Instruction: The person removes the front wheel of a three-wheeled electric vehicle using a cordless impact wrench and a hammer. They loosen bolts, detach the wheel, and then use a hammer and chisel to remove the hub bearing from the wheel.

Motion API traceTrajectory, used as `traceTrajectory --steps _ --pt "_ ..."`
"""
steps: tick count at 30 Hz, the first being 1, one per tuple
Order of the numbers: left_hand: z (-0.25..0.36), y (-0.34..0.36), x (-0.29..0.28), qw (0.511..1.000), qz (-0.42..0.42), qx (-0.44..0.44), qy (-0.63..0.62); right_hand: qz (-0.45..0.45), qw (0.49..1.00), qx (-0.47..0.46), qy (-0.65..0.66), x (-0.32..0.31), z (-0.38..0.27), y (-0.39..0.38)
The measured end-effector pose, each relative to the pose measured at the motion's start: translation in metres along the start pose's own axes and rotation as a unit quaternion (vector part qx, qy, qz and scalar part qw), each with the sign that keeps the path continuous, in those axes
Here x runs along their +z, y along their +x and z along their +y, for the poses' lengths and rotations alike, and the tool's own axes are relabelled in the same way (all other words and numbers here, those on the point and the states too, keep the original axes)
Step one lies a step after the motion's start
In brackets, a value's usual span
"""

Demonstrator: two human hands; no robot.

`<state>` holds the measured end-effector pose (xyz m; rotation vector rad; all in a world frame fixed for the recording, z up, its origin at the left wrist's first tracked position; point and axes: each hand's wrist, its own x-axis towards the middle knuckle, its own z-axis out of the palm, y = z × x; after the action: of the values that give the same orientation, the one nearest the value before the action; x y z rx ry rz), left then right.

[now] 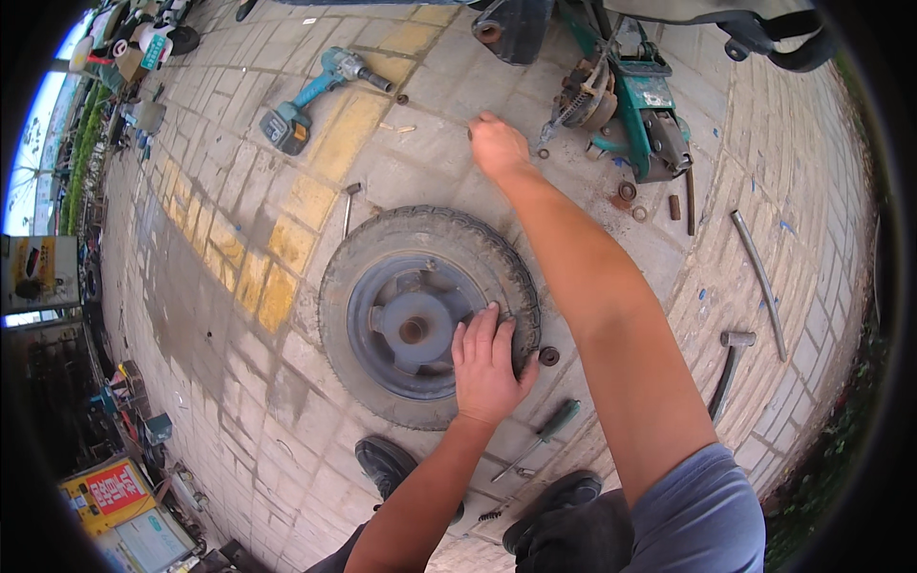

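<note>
A wheel (420, 241) with a worn black tyre and a grey-blue rim lies flat on the paving in front of my feet. My left hand (485, 371) rests on its near right side, fingers stretched out over the rim and tyre, gripping nothing. Beyond the wheel, my right hand (499, 145) reaches out low over the paving with its fingers curled closed. A small dark spot shows at its fingertips, but what it holds, if anything, is too small to name. The teal cordless impact wrench (320, 94) lies to the left of this hand.
At the far right stands a green floor jack (650, 119) by a rusty hub assembly (585, 95). Small rings and a bearing (627, 191) lie near it. A metal bar (759, 277), a hammer (732, 368) and a green-handled screwdriver (549, 428) are on the right.
</note>
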<state>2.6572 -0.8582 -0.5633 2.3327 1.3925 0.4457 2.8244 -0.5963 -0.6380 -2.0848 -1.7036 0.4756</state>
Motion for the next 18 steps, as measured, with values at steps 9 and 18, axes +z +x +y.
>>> traceTrajectory --steps 9,18 --pt "-0.002 -0.002 -0.004 1.000 -0.002 -0.004 -0.001 0.180 0.918 -0.253 0.245 -0.093 -0.012 -0.128" --pt "0.007 0.000 -0.004 0.999 0.010 0.021 0.030 0.281 0.875 -0.345 0.190 -0.185 0.015 -0.225"
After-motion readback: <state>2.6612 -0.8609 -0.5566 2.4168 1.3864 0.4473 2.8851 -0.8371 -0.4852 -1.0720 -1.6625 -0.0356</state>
